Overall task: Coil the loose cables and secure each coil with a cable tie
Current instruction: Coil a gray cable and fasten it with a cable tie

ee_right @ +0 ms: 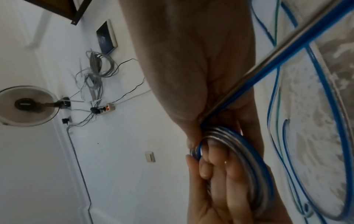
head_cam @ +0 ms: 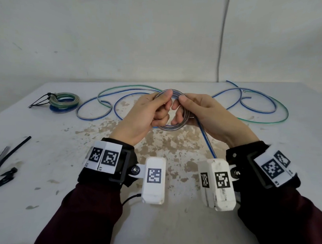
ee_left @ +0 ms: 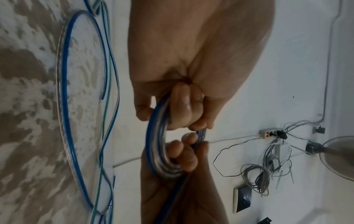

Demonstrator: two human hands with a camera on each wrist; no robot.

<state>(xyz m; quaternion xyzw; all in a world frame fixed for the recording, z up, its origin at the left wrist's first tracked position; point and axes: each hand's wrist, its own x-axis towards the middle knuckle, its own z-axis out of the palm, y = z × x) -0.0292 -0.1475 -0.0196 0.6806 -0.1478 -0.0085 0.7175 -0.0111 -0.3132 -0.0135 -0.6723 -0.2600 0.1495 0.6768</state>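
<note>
A small coil of clear cable with a blue stripe (head_cam: 176,127) is held above the table between both hands. My left hand (head_cam: 149,112) grips its left side, thumb on the top arc. My right hand (head_cam: 197,112) grips the right side, fingers curled through the ring. The coil (ee_left: 155,151) shows several turns in the left wrist view, and the coil (ee_right: 247,153) in the right wrist view too. A loose tail (head_cam: 206,140) runs from the coil down towards me. More loose blue and green cable (head_cam: 255,107) lies on the table behind.
Two finished coils (head_cam: 65,102), stacked and tied with black ties, sit at the far left. A bunch of black cable ties (head_cam: 5,164) lies at the left edge. The white table (head_cam: 44,200) has worn brown patches. A wall stands behind.
</note>
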